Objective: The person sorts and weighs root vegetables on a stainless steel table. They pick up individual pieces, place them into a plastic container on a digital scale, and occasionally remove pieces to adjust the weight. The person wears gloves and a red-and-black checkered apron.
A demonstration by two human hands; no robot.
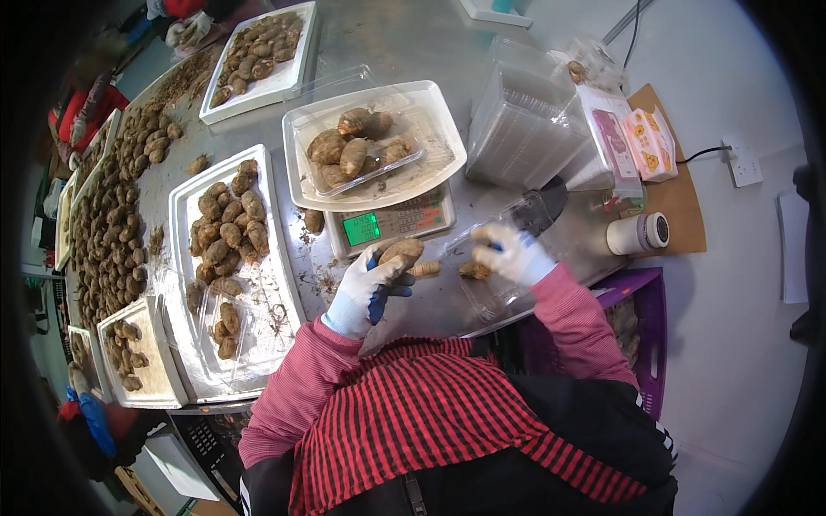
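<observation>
At six o'clock from a white basin (445, 148), the left hand (361, 288) clasps a taro (402, 251). I cannot tell whether the right hand (519, 255) grips.

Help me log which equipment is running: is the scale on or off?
On: the display of the scale glows green, with dark digits on it.

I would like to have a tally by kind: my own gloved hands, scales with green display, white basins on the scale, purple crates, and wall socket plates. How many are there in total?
Your gloved hands: 2 (left hand, right hand)
Scale with green display: 1
White basin: 1
Purple crate: 1
Wall socket plate: 1
Total: 6
</observation>
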